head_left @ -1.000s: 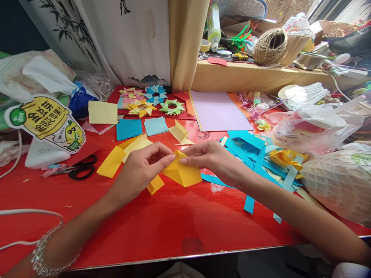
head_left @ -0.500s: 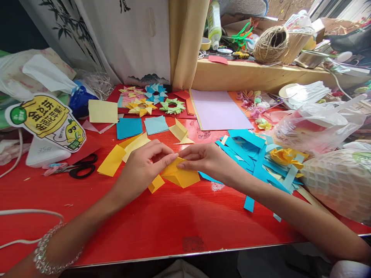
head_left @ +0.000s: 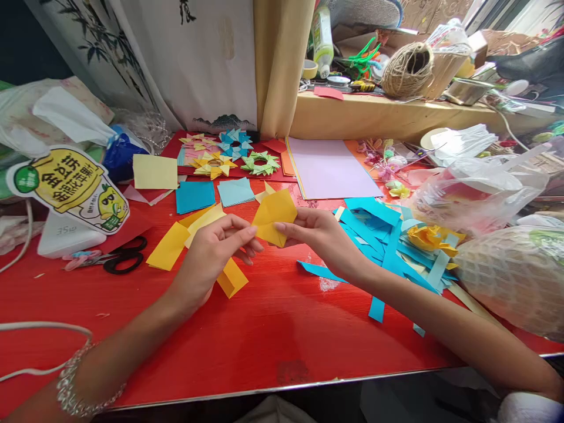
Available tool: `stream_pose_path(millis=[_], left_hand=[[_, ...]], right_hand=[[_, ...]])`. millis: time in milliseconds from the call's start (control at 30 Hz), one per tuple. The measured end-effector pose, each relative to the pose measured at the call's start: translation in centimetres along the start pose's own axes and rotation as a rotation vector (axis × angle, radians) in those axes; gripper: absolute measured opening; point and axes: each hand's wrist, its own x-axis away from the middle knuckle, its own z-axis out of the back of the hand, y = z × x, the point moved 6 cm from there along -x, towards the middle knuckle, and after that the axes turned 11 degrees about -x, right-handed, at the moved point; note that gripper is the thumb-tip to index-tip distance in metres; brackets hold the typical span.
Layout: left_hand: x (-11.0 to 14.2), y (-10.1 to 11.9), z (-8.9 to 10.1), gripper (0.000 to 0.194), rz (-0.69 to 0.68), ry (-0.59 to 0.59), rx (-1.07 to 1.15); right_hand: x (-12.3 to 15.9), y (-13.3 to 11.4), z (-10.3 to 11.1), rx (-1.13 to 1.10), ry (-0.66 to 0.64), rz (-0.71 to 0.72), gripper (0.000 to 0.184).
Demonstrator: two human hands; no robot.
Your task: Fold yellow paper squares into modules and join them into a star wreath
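A folded piece of yellow paper (head_left: 277,212) with crease lines is held up above the red table (head_left: 264,341). My right hand (head_left: 324,238) pinches its right side, thumb in front and fingers behind. On the other side, my left hand (head_left: 215,249) is closed at the paper's left corner, with thumb and index finger meeting its edge. Below my left hand lies another folded yellow strip (head_left: 232,278), partly hidden by the hand. More yellow sheets (head_left: 168,247) and a pale yellow sheet (head_left: 200,223) rest just left of it.
Blue paper strips (head_left: 374,235) are heaped by my right forearm. Folded paper rings (head_left: 261,162), blue squares (head_left: 195,197) and a lilac sheet (head_left: 332,167) lie at the back. Black-handled scissors (head_left: 123,258) sit left. A netted bundle (head_left: 506,282) stands at the right.
The yellow paper has been raised off the table and tilted up, showing its creased face. My right hand has moved slightly right, and my left hand's fingers have loosened and shifted left.
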Motion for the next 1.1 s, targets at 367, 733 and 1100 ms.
stream_pose_path(millis=[367, 733, 1100], left_hand=[[0.1, -0.4, -1.0, 0.020, 0.045, -0.195, -0.151], [0.1, -0.2, -0.8, 0.019, -0.001, -0.105, -0.149], [0.4, 0.4, -0.4, 0.028, -0.058, -0.070, -0.268]], right_hand=[[0.0, 0.1, 0.4, 0.141, -0.004, 0.018, 0.020], [0.5, 0.8, -0.7, -0.082, -0.012, -0.207, 0.028], [0.7, 0.1, -0.9, -0.036, -0.031, -0.191, 0.025]])
